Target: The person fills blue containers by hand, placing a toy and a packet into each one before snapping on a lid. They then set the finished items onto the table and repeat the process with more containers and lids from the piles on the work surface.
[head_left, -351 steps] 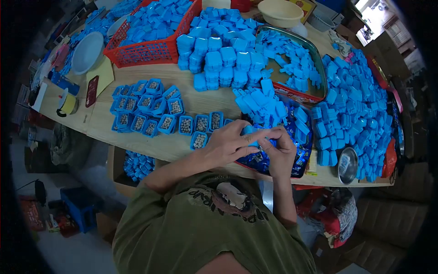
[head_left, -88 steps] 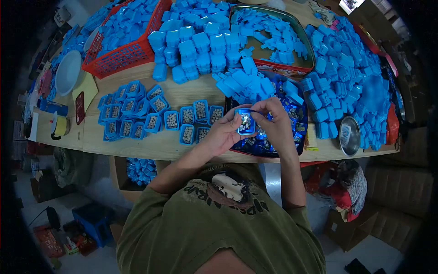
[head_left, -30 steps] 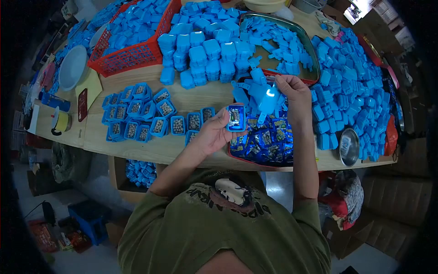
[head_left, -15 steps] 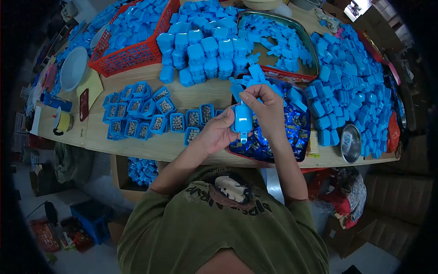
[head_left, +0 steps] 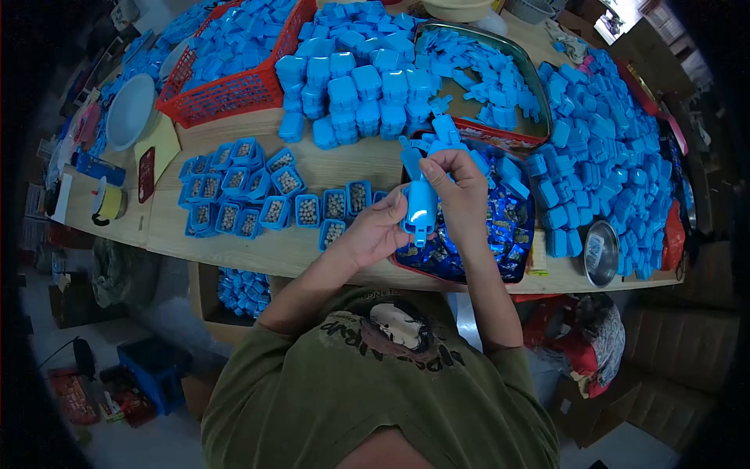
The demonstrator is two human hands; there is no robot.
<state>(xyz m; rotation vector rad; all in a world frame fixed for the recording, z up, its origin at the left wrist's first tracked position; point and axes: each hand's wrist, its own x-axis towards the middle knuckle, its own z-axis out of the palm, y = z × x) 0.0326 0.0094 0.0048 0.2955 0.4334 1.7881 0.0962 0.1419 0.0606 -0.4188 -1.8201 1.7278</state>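
A small blue plastic case [head_left: 423,205] with a tab at its lower end is held upright in front of my chest. My left hand [head_left: 376,228] is closed around its left side, thumb along the edge. From the right, my right hand [head_left: 462,191] pinches near the case's upper end, where a flat blue clip piece [head_left: 411,161] sticks up. Exactly how the clip meets the case is hidden by my fingers. Below and behind my hands lies a tray of shiny blue wrapped packets [head_left: 508,227], with loose blue pieces [head_left: 445,133] at its far edge.
Open blue boxes of small pale balls [head_left: 234,184] are grouped at left. Stacked blue cases [head_left: 367,90] stand behind, between a red basket [head_left: 223,95] and a tin [head_left: 539,129] of blue clips. A heap of blue cases [head_left: 601,141] and a metal bowl [head_left: 601,254] are at right.
The case in my hands has tilted slightly, and the clip piece at its upper end now lines up more closely with it. Both hands keep their hold; the whole view has shifted slightly.
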